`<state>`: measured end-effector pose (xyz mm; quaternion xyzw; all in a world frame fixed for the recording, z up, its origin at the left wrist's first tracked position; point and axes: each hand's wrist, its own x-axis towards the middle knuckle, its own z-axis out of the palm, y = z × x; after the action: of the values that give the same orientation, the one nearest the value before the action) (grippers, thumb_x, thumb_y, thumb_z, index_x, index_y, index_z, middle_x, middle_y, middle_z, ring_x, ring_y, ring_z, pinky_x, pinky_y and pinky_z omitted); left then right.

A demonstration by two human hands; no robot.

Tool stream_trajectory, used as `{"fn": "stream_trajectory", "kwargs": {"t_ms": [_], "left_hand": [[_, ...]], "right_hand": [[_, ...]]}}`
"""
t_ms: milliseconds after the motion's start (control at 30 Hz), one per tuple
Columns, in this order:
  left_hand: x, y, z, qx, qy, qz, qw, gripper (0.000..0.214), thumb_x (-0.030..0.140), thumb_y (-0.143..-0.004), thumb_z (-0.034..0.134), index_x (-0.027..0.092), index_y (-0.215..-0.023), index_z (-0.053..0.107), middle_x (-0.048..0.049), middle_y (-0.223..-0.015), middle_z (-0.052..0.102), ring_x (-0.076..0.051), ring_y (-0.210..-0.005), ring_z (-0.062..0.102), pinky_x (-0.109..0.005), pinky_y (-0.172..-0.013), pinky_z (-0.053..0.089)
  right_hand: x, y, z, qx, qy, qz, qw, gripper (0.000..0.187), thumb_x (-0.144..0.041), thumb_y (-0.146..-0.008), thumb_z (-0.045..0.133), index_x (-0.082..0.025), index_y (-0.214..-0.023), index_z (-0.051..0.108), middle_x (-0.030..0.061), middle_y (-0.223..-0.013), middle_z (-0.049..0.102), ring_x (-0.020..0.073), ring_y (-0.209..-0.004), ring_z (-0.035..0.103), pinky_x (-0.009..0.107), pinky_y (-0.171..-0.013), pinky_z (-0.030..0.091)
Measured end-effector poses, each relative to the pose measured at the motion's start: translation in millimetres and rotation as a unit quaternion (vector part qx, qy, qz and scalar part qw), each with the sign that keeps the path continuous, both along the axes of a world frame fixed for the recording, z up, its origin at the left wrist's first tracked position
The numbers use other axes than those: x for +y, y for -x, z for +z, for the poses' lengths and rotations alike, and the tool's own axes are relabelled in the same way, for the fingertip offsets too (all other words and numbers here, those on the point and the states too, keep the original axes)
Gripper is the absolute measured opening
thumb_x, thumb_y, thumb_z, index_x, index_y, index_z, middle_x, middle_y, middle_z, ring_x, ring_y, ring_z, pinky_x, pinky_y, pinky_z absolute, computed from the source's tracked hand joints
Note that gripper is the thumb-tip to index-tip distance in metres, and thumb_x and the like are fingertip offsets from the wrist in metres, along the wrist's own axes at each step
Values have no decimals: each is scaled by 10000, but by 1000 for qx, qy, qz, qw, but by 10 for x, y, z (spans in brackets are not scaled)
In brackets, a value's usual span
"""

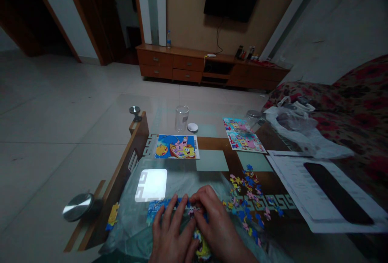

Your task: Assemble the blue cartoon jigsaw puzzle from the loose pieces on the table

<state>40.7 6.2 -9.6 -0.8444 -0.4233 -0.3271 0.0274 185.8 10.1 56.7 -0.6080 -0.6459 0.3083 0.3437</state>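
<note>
**Item 1:** a partly built jigsaw puzzle (pixel 169 208), blue and yellow, lay at the near edge of the glass-topped coffee table (pixel 131 162), on a clear plastic sheet (pixel 127 230).

**Item 2:** the left hand (pixel 171 230) was over the puzzle's near side. Its fingers (pixel 174 210) were slightly spread and curved down onto the pieces.

**Item 3:** the right hand (pixel 216 224) was just beside the left, its fingers (pixel 201 198) bent inward over the puzzle's middle. Whether either hand pinched a piece could not be told.

**Item 4:** loose puzzle pieces (pixel 247 202) were scattered on the table, right of the puzzle.

**Item 5:** a single yellow puzzle piece (pixel 113 215) lay at the table's left edge.

**Item 6:** a picture card (pixel 177 146) showing cartoon characters lay mid-table.

**Item 7:** two smaller picture cards (pixel 245 140) lay toward the table's far right.

**Item 8:** a clear drinking glass (pixel 182 118) and a white round lid (pixel 192 127) stood at the far side of the table.

**Item 9:** printed papers (pixel 321 190) lay at the table's right side, with a black slab (pixel 336 192) on them.

**Item 10:** a white plastic bag (pixel 291 127) lay just past the table's right corner, against a floral sofa (pixel 348 105).
</note>
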Motion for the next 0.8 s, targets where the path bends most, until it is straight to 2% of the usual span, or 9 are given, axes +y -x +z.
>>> {"fn": "stream_trajectory", "kwargs": {"t_ms": [200,333,433,600,700,800], "left_hand": [[-12,-2,-16,-24,14,-9,1000,150,348,-841,580,297,-967,642,-84,-1329,556,-304,-1283,412,-488,-1004,270],[-10,28,-8,-41,20,-15,999,182,263,-855,529,289,-1000,635,-88,-1351,531,-306,-1305,387,-497,-982,308],[-6,73,8,-26,18,-21,999,240,178,-838,515,280,-1019,636,-88,-1360,513,-309,-1302,389,-490,-969,335],[-23,122,60,-43,26,-26,998,288,117,-835,524,280,-1047,630,-75,-1262,554,-282,-1217,442,-472,-958,356],[-37,94,87,-64,29,-31,997,281,100,-838,502,293,-986,642,-66,-1246,555,-274,-1212,437,-479,-972,334],[-41,39,78,-98,25,-26,995,242,151,-855,485,311,-921,654,-54,-1240,557,-276,-1211,434,-487,-983,306]], "right_hand": [[118,-223,83,-12,-11,-34,999,258,-39,-792,459,-222,-922,586,39,-944,564,195,-841,575,320,-729,483],[312,-493,-12,-51,-60,-78,994,194,-83,-812,458,-195,-897,591,65,-928,565,227,-864,571,368,-753,477],[413,-629,-108,-76,-71,-85,991,176,-79,-808,466,-187,-880,585,66,-901,561,229,-839,571,384,-758,472],[422,-677,-154,-91,-74,-90,989,176,-56,-798,480,-198,-853,567,53,-886,556,220,-831,568,366,-752,469],[398,-681,-147,-93,-76,-93,988,170,-57,-796,487,-195,-852,569,55,-891,559,220,-832,570,360,-753,470],[386,-696,-166,-93,-75,-97,988,164,-65,-791,495,-195,-850,577,59,-895,563,226,-833,574,361,-747,471]]}}
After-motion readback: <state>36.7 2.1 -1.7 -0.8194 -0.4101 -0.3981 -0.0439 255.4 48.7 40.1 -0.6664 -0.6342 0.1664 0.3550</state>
